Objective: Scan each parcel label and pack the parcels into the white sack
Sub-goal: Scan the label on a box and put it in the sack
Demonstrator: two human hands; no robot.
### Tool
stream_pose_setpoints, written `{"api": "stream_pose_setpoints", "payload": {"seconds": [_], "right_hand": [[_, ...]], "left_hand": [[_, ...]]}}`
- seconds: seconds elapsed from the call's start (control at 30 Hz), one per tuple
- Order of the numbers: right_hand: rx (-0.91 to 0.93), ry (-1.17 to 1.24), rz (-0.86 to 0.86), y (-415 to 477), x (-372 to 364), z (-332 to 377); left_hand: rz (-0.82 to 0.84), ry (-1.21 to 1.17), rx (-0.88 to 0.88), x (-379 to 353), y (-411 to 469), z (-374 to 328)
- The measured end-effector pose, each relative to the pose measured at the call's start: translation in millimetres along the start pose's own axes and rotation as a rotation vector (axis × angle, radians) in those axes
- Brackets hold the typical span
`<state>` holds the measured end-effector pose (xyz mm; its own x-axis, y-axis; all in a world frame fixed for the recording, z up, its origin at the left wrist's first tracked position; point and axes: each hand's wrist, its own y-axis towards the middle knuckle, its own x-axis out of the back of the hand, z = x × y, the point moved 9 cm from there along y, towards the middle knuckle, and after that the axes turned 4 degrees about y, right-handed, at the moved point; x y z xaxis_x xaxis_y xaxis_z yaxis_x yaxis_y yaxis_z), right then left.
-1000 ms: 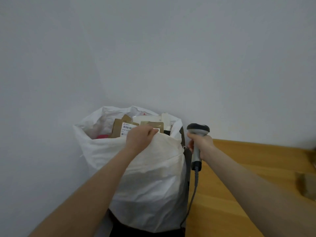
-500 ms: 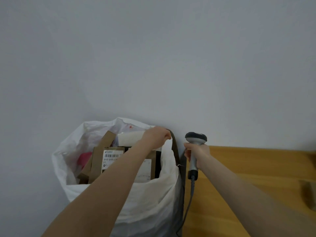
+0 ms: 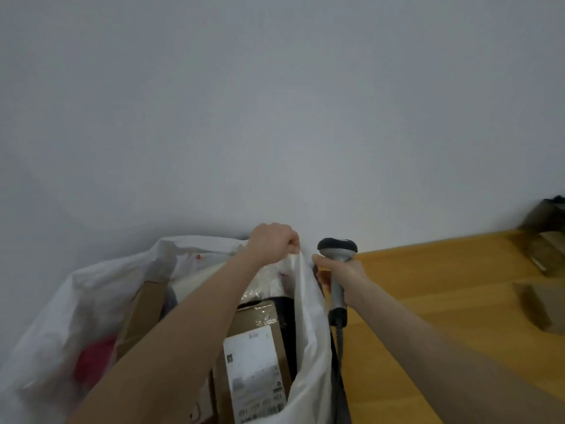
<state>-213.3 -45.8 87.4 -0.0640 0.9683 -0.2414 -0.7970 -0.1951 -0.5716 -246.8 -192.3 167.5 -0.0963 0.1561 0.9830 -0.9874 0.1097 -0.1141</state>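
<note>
The white sack [image 3: 310,338] stands open against the wall [image 3: 275,117], at the left end of the wooden table [image 3: 443,286]. It is packed with parcels. A labelled box [image 3: 253,359] stands on end near the right side, a plain box [image 3: 143,310] leans further left, and a red item [image 3: 94,359] lies low on the left.

The left hand [image 3: 273,243] is fisted around the sack's far right rim and holds it up. A second ago this hand was at the near rim, and the sack now fills more of the view.

The right hand [image 3: 345,270] is wrapped around the handle of the scanner [image 3: 336,252], as before. It holds the scanner upright just beside the raised rim, and the cable [image 3: 339,335] drops between the sack and the table's edge.

The table top is bare wood beside the scanner. At its far right lie blurred brown shapes, probably more boxes [image 3: 541,304], well apart from the sack.
</note>
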Motion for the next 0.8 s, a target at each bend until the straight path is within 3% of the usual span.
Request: {"api": "stream_pose_setpoints", "payload": {"seconds": [0.07, 0.13, 0.2, 0.3, 0.4, 0.63, 0.73, 0.8], "right_hand": [[0.04, 0.01, 0.005, 2.3, -19.2, 6.9], [0.067, -0.021, 0.015, 4.2, -38.6, 11.7], [0.079, -0.09, 0.001, 9.9, -51.6, 13.4], [0.113, -0.193, -0.062, 23.7, -59.5, 20.4], [0.15, -0.274, -0.12, 41.9, -64.3, 33.1], [0.085, -0.486, 0.048, 64.5, -113.9, 19.9], [0.074, -0.627, 0.035, 72.8, -120.4, 13.0], [0.103, -0.74, -0.028, 76.2, -119.1, 17.9]], "left_hand": [[-0.036, -0.25, 0.01, 11.6, 4.4, 12.9], [0.04, -0.612, 0.026, 7.7, 4.6, 31.7], [0.029, -0.751, 0.108, 2.5, 5.2, 72.2], [0.054, -0.506, 0.281, -19.6, 0.9, 150.0], [0.204, -0.329, 0.399, -61.4, -8.4, 205.1], [0.472, -0.261, 0.39, -118.3, -21.3, 218.6], [0.49, -0.181, 0.379, -130.6, -23.3, 221.0], [0.397, -0.172, 0.394, -119.2, -21.7, 227.2]]}}
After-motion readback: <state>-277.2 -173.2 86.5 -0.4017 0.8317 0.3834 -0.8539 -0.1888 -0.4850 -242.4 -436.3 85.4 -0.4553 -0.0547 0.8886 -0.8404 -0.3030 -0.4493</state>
